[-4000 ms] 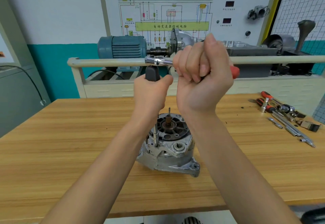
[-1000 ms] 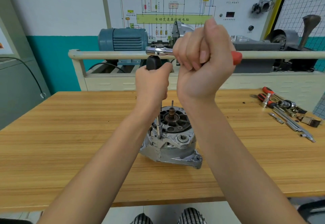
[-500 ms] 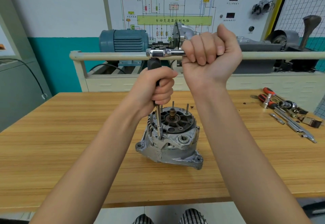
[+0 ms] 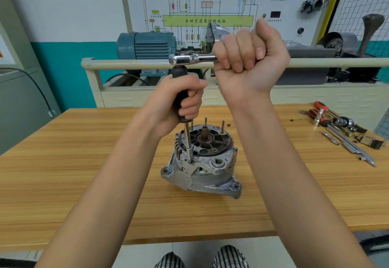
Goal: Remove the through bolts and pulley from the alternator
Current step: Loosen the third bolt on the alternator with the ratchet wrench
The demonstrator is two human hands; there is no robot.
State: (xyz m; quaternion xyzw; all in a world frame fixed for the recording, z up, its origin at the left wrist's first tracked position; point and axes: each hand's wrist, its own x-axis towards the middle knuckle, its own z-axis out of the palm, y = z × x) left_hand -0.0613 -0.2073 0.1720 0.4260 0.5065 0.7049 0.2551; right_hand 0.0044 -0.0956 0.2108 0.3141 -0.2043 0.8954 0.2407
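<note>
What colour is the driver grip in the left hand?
Black, seen in the head view: the left hand grips the driver grip.

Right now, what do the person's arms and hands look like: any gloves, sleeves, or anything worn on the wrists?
Both arms are bare all the way to the bottom edge of the view, with no sleeves showing. The left hand and right hand wear no gloves, and no watch, band or ring shows. Fingernails are short and unpainted. Black-and-white checked trousers show at the bottom edge.

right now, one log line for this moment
left hand: grips driver handle | right hand: grips ratchet | bit: seated in alternator bolt hole
</note>
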